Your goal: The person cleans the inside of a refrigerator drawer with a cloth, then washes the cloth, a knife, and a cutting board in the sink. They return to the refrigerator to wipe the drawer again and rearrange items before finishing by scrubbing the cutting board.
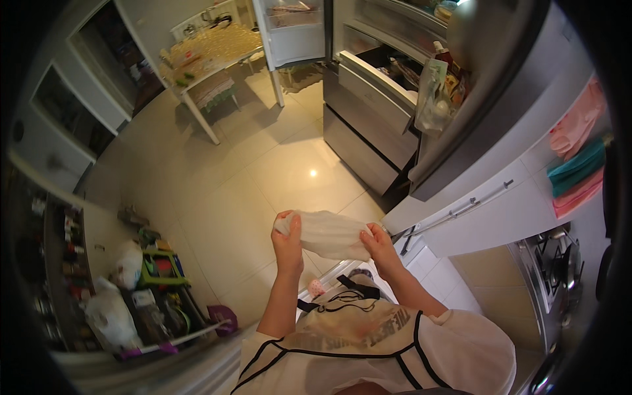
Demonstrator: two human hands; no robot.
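A whitish cloth is stretched between my two hands, in front of my body and above the tiled floor. My left hand grips its left end, thumb on top. Its right end is pinched in my right hand, with the fingers curled over the edge. The cloth hangs slightly slack and creased.
An open refrigerator with a pulled-out drawer stands ahead to the right. Its door swings near a white counter and a gas stove. A table stands far left; bags and a green basket sit lower left.
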